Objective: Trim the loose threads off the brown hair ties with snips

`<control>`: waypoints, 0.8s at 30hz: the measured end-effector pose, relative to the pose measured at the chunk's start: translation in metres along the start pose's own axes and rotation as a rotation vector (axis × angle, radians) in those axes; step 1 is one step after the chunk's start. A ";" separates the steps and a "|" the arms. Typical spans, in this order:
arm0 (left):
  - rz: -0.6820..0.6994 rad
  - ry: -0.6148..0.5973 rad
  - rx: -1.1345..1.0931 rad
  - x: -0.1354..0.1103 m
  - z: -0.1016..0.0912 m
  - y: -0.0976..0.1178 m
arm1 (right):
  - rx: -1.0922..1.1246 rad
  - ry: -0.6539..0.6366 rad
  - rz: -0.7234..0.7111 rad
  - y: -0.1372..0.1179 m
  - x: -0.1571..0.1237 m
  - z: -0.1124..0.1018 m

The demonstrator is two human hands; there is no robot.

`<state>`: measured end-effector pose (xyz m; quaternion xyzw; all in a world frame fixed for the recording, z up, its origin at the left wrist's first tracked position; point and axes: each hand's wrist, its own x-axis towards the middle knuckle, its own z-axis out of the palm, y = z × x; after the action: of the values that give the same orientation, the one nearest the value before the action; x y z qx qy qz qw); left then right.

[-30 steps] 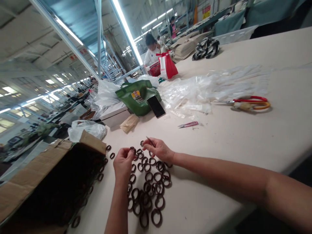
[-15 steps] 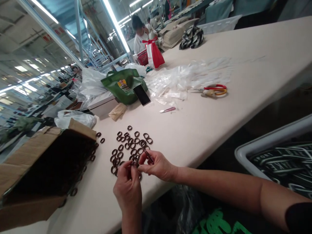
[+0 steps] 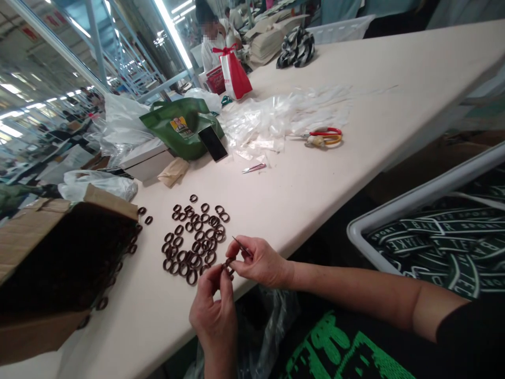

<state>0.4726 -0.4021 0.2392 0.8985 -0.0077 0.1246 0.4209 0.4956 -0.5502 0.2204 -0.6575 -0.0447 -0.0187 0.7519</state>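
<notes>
Near the table's front edge, my left hand [image 3: 215, 310] and my right hand [image 3: 260, 261] meet, both pinched on one dark brown ring [image 3: 228, 263]. A thin metal tool [image 3: 241, 246] sticks up from the fingers of my right hand. Just beyond the hands lies a loose pile of several more brown rings [image 3: 193, 237] on the cream table [image 3: 355, 116]. More rings spill from the dark mouth of a cardboard box [image 3: 51, 263] on its side at the left.
Farther back lie small pink snips [image 3: 254, 168], red-and-yellow scissors [image 3: 323, 137], clear plastic bags [image 3: 276, 116], a phone [image 3: 213, 143] leaning on a green bag [image 3: 177, 126], and a red gift bag [image 3: 234, 73]. A white bin of printed bands [image 3: 442, 231] stands at the right. Another person works at the far end.
My hands drew back from the ring pile to the table's front edge with one ring between them. The view tipped down, and the white bin at the right came into sight.
</notes>
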 end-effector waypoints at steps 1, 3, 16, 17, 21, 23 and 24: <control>0.002 -0.015 -0.016 -0.001 0.000 0.000 | -0.030 -0.006 -0.010 0.000 -0.001 -0.002; -0.026 -0.050 -0.051 -0.001 -0.002 -0.001 | -0.088 -0.036 -0.019 0.000 -0.001 -0.007; -0.560 -0.301 -0.954 -0.011 0.019 -0.003 | 0.214 -0.282 0.357 0.004 -0.002 -0.020; -0.549 -0.299 -0.966 -0.012 0.020 -0.002 | 0.180 -0.294 0.365 0.004 -0.002 -0.020; -0.539 -0.224 -0.961 -0.015 0.022 -0.001 | -0.075 -0.319 0.258 0.000 -0.003 -0.022; -0.525 -0.156 -0.951 -0.015 0.022 0.000 | -0.261 -0.325 0.149 -0.005 -0.005 -0.023; -0.508 -0.126 -0.943 -0.015 0.022 0.000 | -0.343 -0.319 0.101 -0.008 -0.005 -0.024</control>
<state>0.4625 -0.4195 0.2220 0.5915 0.1294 -0.0523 0.7941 0.4905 -0.5747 0.2245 -0.7717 -0.1264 0.1156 0.6124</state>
